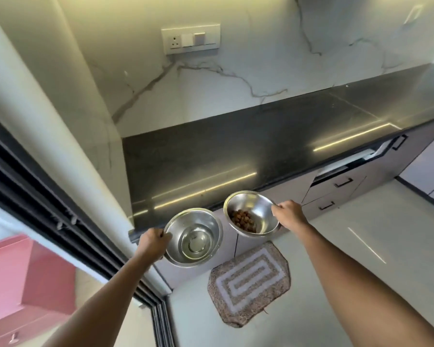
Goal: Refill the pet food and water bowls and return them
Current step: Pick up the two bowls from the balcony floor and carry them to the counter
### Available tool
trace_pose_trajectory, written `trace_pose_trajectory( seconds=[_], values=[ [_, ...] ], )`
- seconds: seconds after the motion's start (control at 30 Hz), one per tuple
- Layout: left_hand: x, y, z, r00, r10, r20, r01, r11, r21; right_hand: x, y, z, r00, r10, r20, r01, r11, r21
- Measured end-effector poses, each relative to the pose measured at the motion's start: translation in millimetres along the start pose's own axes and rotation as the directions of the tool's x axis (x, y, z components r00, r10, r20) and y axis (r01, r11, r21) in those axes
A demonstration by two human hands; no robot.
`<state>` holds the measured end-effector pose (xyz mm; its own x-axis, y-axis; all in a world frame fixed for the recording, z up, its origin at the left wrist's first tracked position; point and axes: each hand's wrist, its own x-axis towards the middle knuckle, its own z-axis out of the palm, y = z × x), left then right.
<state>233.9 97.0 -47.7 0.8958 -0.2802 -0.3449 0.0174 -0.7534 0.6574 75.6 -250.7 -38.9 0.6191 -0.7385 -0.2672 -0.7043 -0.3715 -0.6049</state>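
Counter [236, 151]: dark, beyond the fingers
Water bowl [194, 237]: likely slick, sloshy; left hand [153, 242] clenches rim
Food bowl [256, 206]: probably light; right hand [287, 214] clenches rim

Bare left grip [152, 242], bare right grip [289, 213], bare forearms [348, 266]

A home kitchen is seen here: a long, dark polished worktop [211, 156] is run along a wall clad in a white, marble-veined backsplash [211, 96], and a socket and switch plate [191, 40] is set into that wall above it. Below the worktop, grey drawers [336, 194] with black handles [343, 182] are fitted, and a patterned mat [248, 281] is laid on the pale floor [348, 284] close by. To the left, a dark sliding-door frame [60, 214] is made out, with pink furniture [23, 279] beyond.
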Motion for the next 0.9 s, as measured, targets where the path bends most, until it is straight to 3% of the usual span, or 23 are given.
trace_pose_trajectory(
  seconds=[0.2,0.6,0.9],
  values=[
    [68.7,77.5,-3.5,0.998,0.055,-0.024,-0.056,0.998,-0.032,63.8,-14.3,-42.2,0.997,0.026,-0.067,-0.017,0.989,0.144],
    [205.9,178.6,13.0,0.998,0.017,-0.061,-0.02,0.998,-0.062,203.2,-51.0,-89.5,0.995,0.075,-0.073,-0.059,0.978,0.202],
    [249.0,238.6,60.6,0.982,-0.124,-0.141,0.107,0.986,-0.125,334.4,-63.1,-111.6,0.998,-0.011,0.057,0.0,0.983,0.186]
  ],
)
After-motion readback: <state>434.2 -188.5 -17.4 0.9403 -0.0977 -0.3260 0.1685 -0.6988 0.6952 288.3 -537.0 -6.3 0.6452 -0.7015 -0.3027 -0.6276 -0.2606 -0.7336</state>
